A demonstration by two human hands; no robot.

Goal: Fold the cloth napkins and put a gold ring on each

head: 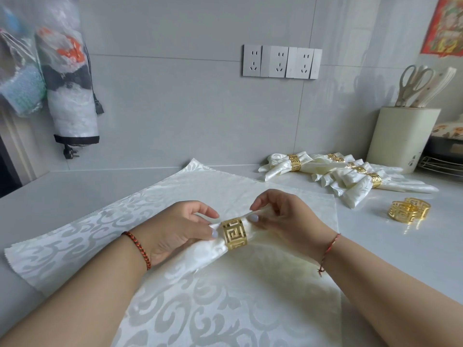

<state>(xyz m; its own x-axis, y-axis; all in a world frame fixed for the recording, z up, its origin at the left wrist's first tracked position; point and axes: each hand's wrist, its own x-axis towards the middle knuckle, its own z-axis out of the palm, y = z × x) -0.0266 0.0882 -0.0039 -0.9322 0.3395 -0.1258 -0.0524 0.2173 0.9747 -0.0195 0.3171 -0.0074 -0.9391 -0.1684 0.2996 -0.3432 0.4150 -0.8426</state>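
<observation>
A folded cream napkin [200, 254] lies in the middle of the counter with a gold ring [234, 234] around it. My left hand [175, 229] grips the napkin just left of the ring, thumb against the ring's edge. My right hand [283, 216] pinches the napkin's end that sticks out on the ring's right side. Under both hands lie flat unfolded napkins [200, 309], spread over the counter. Several finished napkins with rings [345, 174] lie in a heap at the back right. Two loose gold rings [408, 210] sit to the right.
A cream utensil holder [400, 139] with scissors stands at the back right beside a wire rack [441, 164]. Wall sockets [281, 61] are on the tiled wall. Plastic bags and a hanging holder [70, 83] are on the left wall. The grey counter [50, 191] extends left.
</observation>
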